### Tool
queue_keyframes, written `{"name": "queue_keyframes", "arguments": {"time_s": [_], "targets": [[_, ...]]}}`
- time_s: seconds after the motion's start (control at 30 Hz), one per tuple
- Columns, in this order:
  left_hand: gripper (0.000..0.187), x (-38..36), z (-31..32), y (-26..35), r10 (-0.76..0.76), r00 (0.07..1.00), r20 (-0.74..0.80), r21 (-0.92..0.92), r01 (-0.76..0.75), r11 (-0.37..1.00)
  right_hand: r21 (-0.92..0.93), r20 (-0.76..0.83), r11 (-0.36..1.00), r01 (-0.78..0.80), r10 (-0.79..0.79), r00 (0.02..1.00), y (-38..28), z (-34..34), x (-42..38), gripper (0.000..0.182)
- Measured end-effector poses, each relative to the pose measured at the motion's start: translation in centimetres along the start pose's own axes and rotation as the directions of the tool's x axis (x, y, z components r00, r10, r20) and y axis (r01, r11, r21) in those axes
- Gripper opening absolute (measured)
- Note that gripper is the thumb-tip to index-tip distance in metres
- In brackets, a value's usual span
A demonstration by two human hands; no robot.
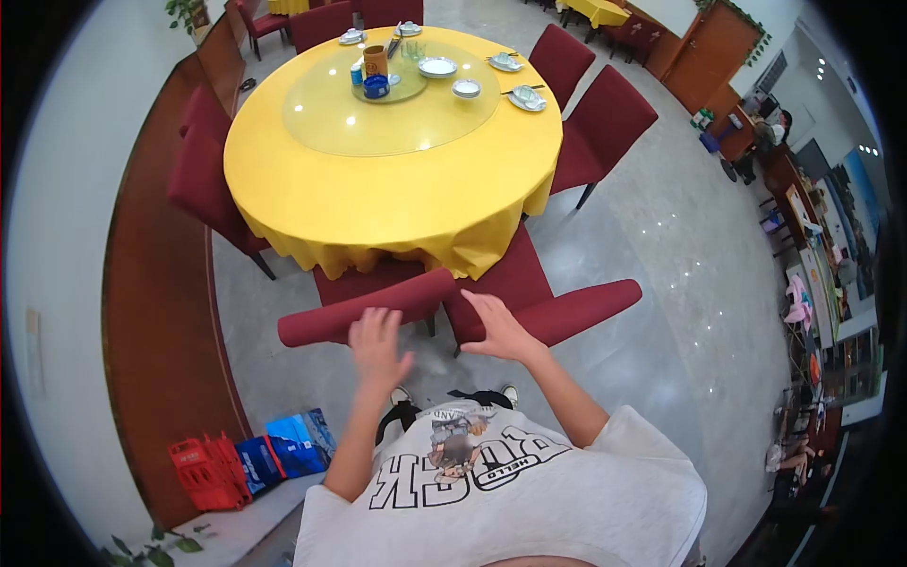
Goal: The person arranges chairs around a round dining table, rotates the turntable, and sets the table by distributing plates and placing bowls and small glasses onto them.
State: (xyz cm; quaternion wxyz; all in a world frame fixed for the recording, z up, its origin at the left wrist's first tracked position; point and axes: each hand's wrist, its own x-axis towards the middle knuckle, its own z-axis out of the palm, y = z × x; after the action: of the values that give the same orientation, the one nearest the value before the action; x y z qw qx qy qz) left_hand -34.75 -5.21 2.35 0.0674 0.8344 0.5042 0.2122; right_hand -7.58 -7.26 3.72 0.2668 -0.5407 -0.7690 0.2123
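Evidently chair handling in hand, I judge. Left hand (380, 352): fingers spread, at left maroon fabric-covered chair back (326, 323). Right hand (499, 329): fingers spread, at right maroon fabric-covered chair back (588, 310). Contact, I cannot tell. Next move likely calls for fingers closing on backs. Beyond fingers, round yellow-clothed tabletop (378, 194). Behind fingers, white printed T-shirt (567, 515), "HELLO" legible.

Left chair (364, 304) beside right chair (572, 315), both before table (378, 194), dishes (436, 67) on its far half, bags (257, 464) at lower left
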Motion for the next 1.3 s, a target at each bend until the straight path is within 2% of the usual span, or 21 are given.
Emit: {"name": "queue_keyframes", "arguments": {"time_s": [0.03,0.07,0.13,0.2,0.27,0.33,0.4,0.47,0.53,0.57,0.6,0.63,0.7,0.77,0.9,0.97,1.0,1.07,1.1,1.17,1.3], "targets": [[0.091,-0.2,-1.6,-2.4,-0.050,0.998,-0.026,0.028,0.051,0.998,-0.113,-0.012,0.994,0.006,-0.008,1.000,-2.1,-0.5,2.0,0.097],[0.092,0.0,-3.0,-4.5,-0.087,0.995,-0.050,0.053,0.089,0.995,-0.125,-0.035,0.992,-0.021,0.017,0.999,-3.6,-0.5,3.9,0.097],[0.093,0.3,-5.1,-7.5,-0.119,0.993,-0.027,0.152,0.122,0.981,-0.178,-0.199,0.981,-0.083,0.047,0.979,-6.1,0.6,6.4,0.096],[0.089,-0.2,-3.8,-11.0,-0.119,0.992,0.030,0.184,0.112,0.977,-0.264,-0.147,0.961,-0.077,0.039,0.988,-7.4,2.6,7.8,0.095],[0.084,-1.0,-0.4,-15.2,-0.039,0.999,0.030,0.249,0.030,0.968,-0.362,0.028,0.928,-0.086,0.103,0.994,-5.4,7.9,8.3,0.096],[0.079,-1.0,-0.4,-14.8,-0.045,0.998,-0.037,0.182,0.051,0.982,-0.578,-0.047,0.813,-0.069,0.051,0.998,-5.1,10.6,7.8,0.090],[0.077,-0.6,-1.0,-14.8,-0.092,0.995,0.040,0.156,0.084,0.984,-0.562,-0.114,0.820,-0.109,0.054,0.992,-4.9,11.7,8.3,0.084],[0.075,-0.5,-0.7,-15.1,-0.069,0.998,0.005,0.179,0.067,0.981,-0.549,-0.174,0.823,-0.147,0.059,0.983,-4.2,12.1,9.0,0.078],[0.071,-0.6,-0.7,-15.2,-0.053,0.999,-0.008,0.133,0.054,0.990,-0.558,-0.120,0.825,-0.090,0.027,0.992,-3.3,11.4,9.1,0.069],[0.071,-0.7,-1.0,-15.5,-0.046,0.999,-0.005,0.130,0.046,0.990,-0.582,-0.150,0.812,-0.048,-0.049,0.987,-2.8,11.1,9.1,0.065],[0.071,-0.5,-1.3,-16.2,-0.007,0.999,0.040,0.123,0.002,0.992,-0.585,-0.154,0.809,-0.051,-0.049,0.987,-2.6,10.9,9.4,0.065],[0.071,-0.3,-1.6,-16.9,0.029,0.996,0.083,0.113,-0.038,0.993,-0.591,-0.125,0.804,-0.065,-0.011,0.992,-2.3,10.8,9.7,0.063],[0.070,-0.1,-2.4,-18.6,-0.008,0.995,0.098,0.130,-0.004,0.992,-0.597,-0.091,0.798,-0.081,0.033,0.995,-1.7,10.6,10.4,0.061],[0.069,-0.3,-2.6,-19.8,-0.027,0.996,0.089,0.146,0.014,0.989,-0.646,0.019,0.759,-0.085,0.128,0.992,-1.0,10.5,11.2,0.070],[0.070,-0.4,-2.5,-19.6,-0.006,0.998,0.065,0.131,-0.003,0.991,-0.640,0.043,0.767,-0.048,0.097,0.994,-1.6,9.6,10.9,0.066],[0.068,0.2,-3.3,-19.3,-0.082,0.969,0.232,0.158,0.045,0.986,-0.661,0.064,0.749,-0.033,0.100,0.993,-1.7,9.5,11.2,0.056],[0.068,0.2,-3.6,-19.5,-0.080,0.969,0.234,0.169,0.041,0.985,-0.655,0.058,0.755,-0.036,0.098,0.994,-1.6,9.6,11.5,0.056],[0.056,0.2,-3.4,-19.6,0.005,0.982,0.190,0.183,-0.040,0.982,-0.647,0.157,0.762,-0.005,0.140,0.978,-1.1,9.3,11.9,0.050],[0.056,0.5,-3.2,-19.7,0.008,0.982,0.189,0.181,-0.042,0.983,-0.640,0.175,0.768,0.032,0.106,0.979,-1.2,9.1,12.3,0.045],[0.042,1.2,-2.5,-20.2,-0.038,0.965,0.261,0.242,-0.027,0.970,-0.635,0.211,0.770,0.055,0.104,0.972,-1.2,8.5,12.7,0.043],[0.033,2.2,-2.0,-21.3,-0.001,0.947,0.322,0.211,-0.071,0.975,-0.621,0.305,0.779,0.088,0.137,0.943,-1.2,8.0,13.3,0.040]]}}
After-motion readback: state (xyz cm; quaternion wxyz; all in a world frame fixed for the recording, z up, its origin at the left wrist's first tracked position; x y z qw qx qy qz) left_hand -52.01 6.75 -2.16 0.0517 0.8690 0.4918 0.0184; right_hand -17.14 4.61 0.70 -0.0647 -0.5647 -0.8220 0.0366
